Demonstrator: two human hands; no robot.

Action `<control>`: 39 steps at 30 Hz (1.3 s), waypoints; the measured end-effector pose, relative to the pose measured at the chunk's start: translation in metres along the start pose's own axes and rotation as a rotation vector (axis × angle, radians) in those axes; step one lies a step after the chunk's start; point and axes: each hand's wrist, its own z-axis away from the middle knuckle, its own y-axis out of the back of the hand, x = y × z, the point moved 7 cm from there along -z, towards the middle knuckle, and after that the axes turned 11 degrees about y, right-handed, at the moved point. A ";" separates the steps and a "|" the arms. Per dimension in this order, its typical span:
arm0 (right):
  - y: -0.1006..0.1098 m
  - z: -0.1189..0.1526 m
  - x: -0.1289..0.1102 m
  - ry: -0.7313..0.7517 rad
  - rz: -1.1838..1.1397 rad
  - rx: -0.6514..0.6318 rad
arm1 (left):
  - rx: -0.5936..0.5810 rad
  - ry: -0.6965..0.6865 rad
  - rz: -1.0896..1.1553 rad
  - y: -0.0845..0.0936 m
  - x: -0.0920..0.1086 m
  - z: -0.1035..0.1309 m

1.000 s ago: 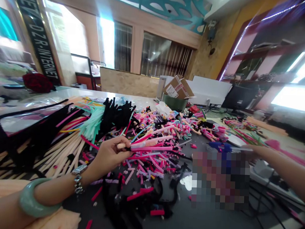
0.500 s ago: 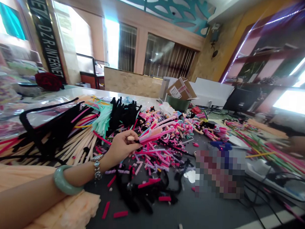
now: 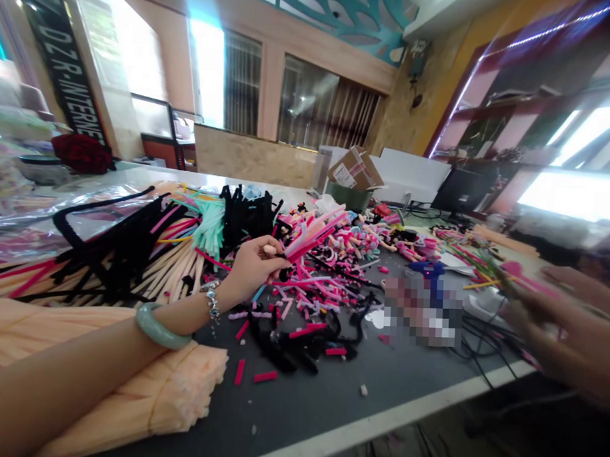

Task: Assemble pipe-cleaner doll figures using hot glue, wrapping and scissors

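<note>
My left hand [image 3: 258,263], with a green bangle and a bracelet on its wrist, is closed on a bunch of pink pipe cleaners [image 3: 317,235]. They point up to the right, and a small pale nub shows between the fingers. Beneath lies a heap of short pink and lilac pieces [image 3: 307,292]. At the right edge, my right hand [image 3: 566,324] is smeared by motion. A pink strip [image 3: 526,279] shows at its fingers, but their grip is unclear. A blue glue gun [image 3: 431,276] stands on the table between the hands, beside a pixelated patch.
Black [image 3: 248,213], mint [image 3: 210,222] and beige [image 3: 168,270] pipe cleaners lie left of the heap. A peach bundle [image 3: 164,397] is under my left forearm. Behind are a cardboard box [image 3: 354,170] and a monitor [image 3: 461,194]. Cables [image 3: 485,355] hang at the right table edge.
The view has shifted right and down. My left hand still holds the pink bunch, now raised slightly. My right hand has come from the pile of stems at far right, closer and larger in view.
</note>
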 end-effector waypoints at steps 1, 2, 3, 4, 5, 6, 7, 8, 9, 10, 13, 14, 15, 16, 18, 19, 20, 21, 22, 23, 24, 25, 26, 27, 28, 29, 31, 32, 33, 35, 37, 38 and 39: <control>-0.017 -0.001 -0.014 0.039 -0.024 -0.051 | -0.013 -0.004 0.011 -0.001 0.002 0.000; -0.034 -0.001 -0.031 0.103 -0.084 -0.079 | -0.020 -0.003 0.019 -0.001 0.003 0.001; -0.053 -0.001 -0.051 0.173 -0.156 -0.126 | -0.027 -0.003 0.026 -0.001 0.004 0.001; -0.072 0.001 -0.071 0.239 -0.204 -0.192 | -0.028 -0.004 0.033 -0.001 0.004 0.001; -0.087 0.001 -0.088 0.272 -0.205 -0.218 | -0.025 -0.004 0.040 -0.001 0.005 0.001; -0.100 0.000 -0.105 0.309 -0.190 -0.233 | -0.020 -0.006 0.049 -0.001 0.005 0.001; -0.110 -0.002 -0.118 0.323 -0.160 -0.208 | -0.012 -0.009 0.058 0.000 0.005 0.001; -0.116 -0.006 -0.129 0.318 -0.128 -0.155 | -0.003 -0.010 0.064 0.001 0.006 0.001; -0.121 -0.011 -0.137 0.293 -0.117 -0.116 | 0.008 -0.011 0.066 0.002 0.007 0.002; -0.127 -0.015 -0.144 0.276 -0.117 -0.098 | 0.018 -0.010 0.064 0.002 0.008 0.002; -0.138 -0.024 -0.159 0.269 -0.117 -0.072 | 0.029 -0.014 0.052 0.003 0.012 0.004; -0.140 -0.025 -0.162 0.280 -0.113 -0.066 | 0.027 -0.020 0.049 0.003 0.014 0.005; -0.142 -0.025 -0.165 0.293 -0.109 -0.057 | 0.029 -0.025 0.043 0.003 0.015 0.005; -0.143 -0.024 -0.168 0.304 -0.106 -0.051 | 0.032 -0.028 0.036 0.003 0.015 0.006; -0.146 -0.020 -0.171 0.319 -0.094 -0.051 | 0.048 -0.037 0.008 0.004 0.015 0.006; -0.148 -0.019 -0.171 0.322 -0.083 -0.055 | 0.060 -0.043 -0.015 0.005 0.015 0.007; -0.150 -0.017 -0.172 0.322 -0.068 -0.063 | 0.078 -0.054 -0.043 0.006 0.015 0.007; -0.152 -0.016 -0.172 0.316 -0.054 -0.072 | 0.100 -0.067 -0.076 0.007 0.016 0.008; -0.154 -0.016 -0.171 0.304 -0.045 -0.082 | 0.127 -0.087 -0.114 0.008 0.017 0.009; -0.157 -0.015 -0.169 0.286 -0.042 -0.090 | 0.158 -0.114 -0.157 0.009 0.020 0.010; -0.159 -0.015 -0.168 0.270 -0.046 -0.100 | 0.186 -0.143 -0.204 0.010 0.022 0.012; -0.161 -0.015 -0.167 0.258 -0.056 -0.110 | 0.216 -0.187 -0.258 0.010 0.026 0.015; -0.163 -0.015 -0.166 0.249 -0.067 -0.119 | 0.241 -0.226 -0.311 0.009 0.029 0.017; -0.164 -0.015 -0.166 0.243 -0.079 -0.124 | 0.257 -0.255 -0.352 0.009 0.031 0.019; -0.165 -0.015 -0.165 0.239 -0.088 -0.126 | 0.265 -0.275 -0.380 0.008 0.032 0.020; -0.167 -0.015 -0.165 0.236 -0.095 -0.129 | 0.264 -0.287 -0.397 0.008 0.032 0.021; -0.170 -0.014 -0.163 0.221 -0.106 -0.139 | 0.254 -0.302 -0.409 0.007 0.030 0.020; -0.172 -0.014 -0.163 0.215 -0.112 -0.150 | 0.248 -0.311 -0.413 0.006 0.029 0.020; -0.173 -0.013 -0.162 0.212 -0.119 -0.161 | 0.245 -0.322 -0.418 0.006 0.027 0.020; -0.176 -0.012 -0.162 0.214 -0.130 -0.177 | 0.244 -0.351 -0.441 0.006 0.026 0.019; -0.177 -0.012 -0.163 0.220 -0.133 -0.185 | 0.254 -0.380 -0.470 0.005 0.026 0.021; -0.177 -0.012 -0.163 0.222 -0.133 -0.188 | 0.259 -0.396 -0.485 0.005 0.026 0.022; -0.177 -0.012 -0.162 0.223 -0.134 -0.191 | 0.264 -0.415 -0.501 0.005 0.027 0.023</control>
